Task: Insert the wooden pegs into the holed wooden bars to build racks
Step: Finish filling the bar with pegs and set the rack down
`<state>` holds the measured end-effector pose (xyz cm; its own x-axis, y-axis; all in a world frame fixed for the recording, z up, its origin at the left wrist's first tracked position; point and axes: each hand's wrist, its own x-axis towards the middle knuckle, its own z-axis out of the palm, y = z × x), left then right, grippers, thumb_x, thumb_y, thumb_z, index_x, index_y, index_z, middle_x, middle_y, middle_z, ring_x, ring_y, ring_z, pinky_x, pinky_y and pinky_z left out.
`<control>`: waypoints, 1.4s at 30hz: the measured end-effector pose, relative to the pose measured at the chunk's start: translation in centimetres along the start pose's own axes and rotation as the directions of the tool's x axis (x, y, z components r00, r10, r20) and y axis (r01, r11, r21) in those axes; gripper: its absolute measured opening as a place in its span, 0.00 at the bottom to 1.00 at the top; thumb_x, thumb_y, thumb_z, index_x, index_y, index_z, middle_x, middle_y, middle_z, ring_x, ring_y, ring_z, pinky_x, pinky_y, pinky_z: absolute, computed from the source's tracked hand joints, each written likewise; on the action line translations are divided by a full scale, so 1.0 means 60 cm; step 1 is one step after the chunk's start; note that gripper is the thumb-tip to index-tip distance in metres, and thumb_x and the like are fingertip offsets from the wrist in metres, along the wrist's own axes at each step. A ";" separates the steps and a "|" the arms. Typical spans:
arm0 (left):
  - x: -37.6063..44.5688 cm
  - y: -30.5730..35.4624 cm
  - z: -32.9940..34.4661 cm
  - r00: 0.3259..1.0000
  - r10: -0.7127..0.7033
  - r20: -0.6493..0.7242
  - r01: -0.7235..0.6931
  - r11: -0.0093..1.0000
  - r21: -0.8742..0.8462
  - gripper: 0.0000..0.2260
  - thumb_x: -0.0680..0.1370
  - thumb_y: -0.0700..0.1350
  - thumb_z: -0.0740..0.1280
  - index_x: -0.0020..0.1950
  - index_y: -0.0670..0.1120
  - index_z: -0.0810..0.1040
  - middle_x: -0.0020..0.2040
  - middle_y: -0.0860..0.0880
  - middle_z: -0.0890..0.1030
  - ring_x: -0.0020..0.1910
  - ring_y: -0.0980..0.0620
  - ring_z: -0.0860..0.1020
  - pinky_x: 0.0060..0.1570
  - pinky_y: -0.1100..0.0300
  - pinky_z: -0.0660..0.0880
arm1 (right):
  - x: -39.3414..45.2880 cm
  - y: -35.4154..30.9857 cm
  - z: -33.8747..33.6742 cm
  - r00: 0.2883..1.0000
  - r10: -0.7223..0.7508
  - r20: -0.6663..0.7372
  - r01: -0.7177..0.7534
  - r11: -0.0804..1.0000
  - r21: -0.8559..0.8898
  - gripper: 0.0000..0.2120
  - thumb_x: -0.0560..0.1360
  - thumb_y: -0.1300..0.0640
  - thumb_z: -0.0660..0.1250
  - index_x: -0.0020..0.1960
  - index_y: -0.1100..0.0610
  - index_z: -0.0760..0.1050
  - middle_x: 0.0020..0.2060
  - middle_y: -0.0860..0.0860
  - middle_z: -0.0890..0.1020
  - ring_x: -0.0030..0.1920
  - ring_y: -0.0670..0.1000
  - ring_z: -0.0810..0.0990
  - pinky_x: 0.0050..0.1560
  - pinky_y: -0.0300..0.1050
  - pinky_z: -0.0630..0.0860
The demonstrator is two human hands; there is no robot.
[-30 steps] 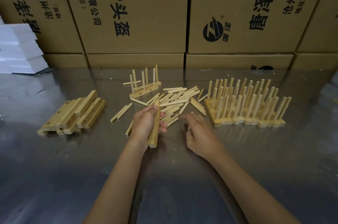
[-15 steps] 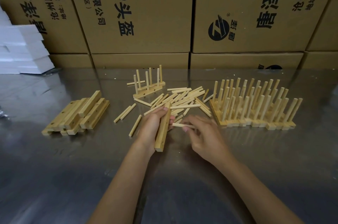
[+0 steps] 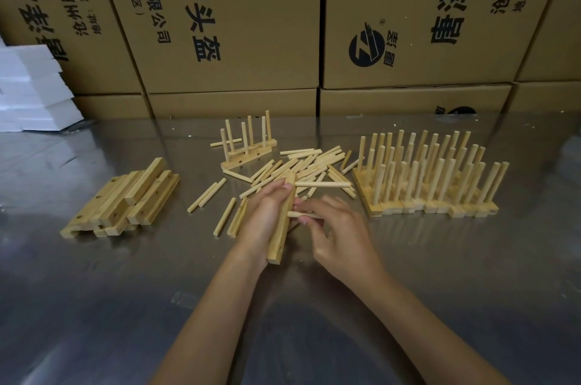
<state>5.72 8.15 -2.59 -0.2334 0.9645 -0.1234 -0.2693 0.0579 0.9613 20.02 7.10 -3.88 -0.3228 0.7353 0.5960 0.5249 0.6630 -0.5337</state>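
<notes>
Left hand [image 3: 265, 214] is gripping a long pale holed wooden bar [image 3: 281, 227], right hand [image 3: 338, 230] is pinching a thin round wooden peg [image 3: 303, 214] against its side.

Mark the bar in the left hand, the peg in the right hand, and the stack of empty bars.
bar [image 3: 278, 240], head view, lower half
peg [image 3: 300, 214], head view, exposed shaft
stack of empty bars [image 3: 125, 200], head view, top face

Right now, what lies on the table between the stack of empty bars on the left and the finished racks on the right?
In the head view: the loose pegs, both hands, the left hand holding a bar, and, farther back, a small rack.
</notes>
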 end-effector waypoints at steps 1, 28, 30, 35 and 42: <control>-0.002 0.000 0.002 1.000 0.005 0.003 -0.005 1.000 0.007 0.09 0.80 0.46 0.68 0.60 0.51 0.79 0.55 0.43 0.85 0.57 0.46 0.82 0.63 0.47 0.76 | 0.001 0.001 -0.001 1.000 -0.006 -0.006 0.006 1.000 0.009 0.10 0.76 0.64 0.69 0.55 0.55 0.83 0.46 0.46 0.82 0.47 0.44 0.76 0.48 0.34 0.70; 0.006 0.011 -0.016 0.998 -0.063 0.005 0.063 0.997 -0.038 0.14 0.82 0.43 0.63 0.67 0.43 0.76 0.41 0.43 0.84 0.40 0.50 0.83 0.45 0.55 0.78 | 0.006 -0.010 -0.028 0.984 -0.148 0.098 0.168 0.958 -0.233 0.10 0.77 0.62 0.68 0.57 0.55 0.80 0.43 0.47 0.79 0.44 0.48 0.74 0.43 0.45 0.75; 0.005 0.008 -0.012 0.998 -0.063 -0.007 0.063 0.998 -0.032 0.13 0.82 0.43 0.63 0.66 0.44 0.76 0.40 0.45 0.85 0.41 0.51 0.83 0.50 0.52 0.79 | 0.005 -0.003 -0.026 0.984 -0.160 0.073 0.170 0.970 -0.174 0.10 0.76 0.64 0.69 0.57 0.56 0.81 0.43 0.47 0.79 0.44 0.44 0.72 0.43 0.39 0.71; 0.006 0.010 -0.015 0.997 -0.078 -0.027 0.076 0.996 -0.050 0.11 0.82 0.43 0.64 0.63 0.44 0.78 0.44 0.41 0.84 0.46 0.46 0.82 0.62 0.47 0.77 | 0.010 0.018 -0.021 0.988 -0.138 0.075 0.145 0.986 -0.084 0.10 0.76 0.62 0.70 0.56 0.54 0.83 0.42 0.41 0.80 0.43 0.41 0.71 0.43 0.31 0.66; 0.004 0.006 -0.015 0.997 -0.074 -0.036 0.073 0.997 -0.028 0.11 0.81 0.44 0.67 0.63 0.45 0.79 0.47 0.40 0.85 0.50 0.45 0.83 0.65 0.45 0.75 | 0.011 0.022 -0.017 0.991 -0.132 0.036 0.133 0.991 -0.023 0.09 0.74 0.63 0.71 0.52 0.54 0.84 0.38 0.33 0.73 0.41 0.34 0.71 0.41 0.25 0.64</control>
<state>4.74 8.18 -2.48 -0.2464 0.9476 -0.2034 -0.3114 0.1214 0.9425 21.32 8.34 -3.56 -0.4177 0.6461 0.6389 0.4955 0.7513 -0.4359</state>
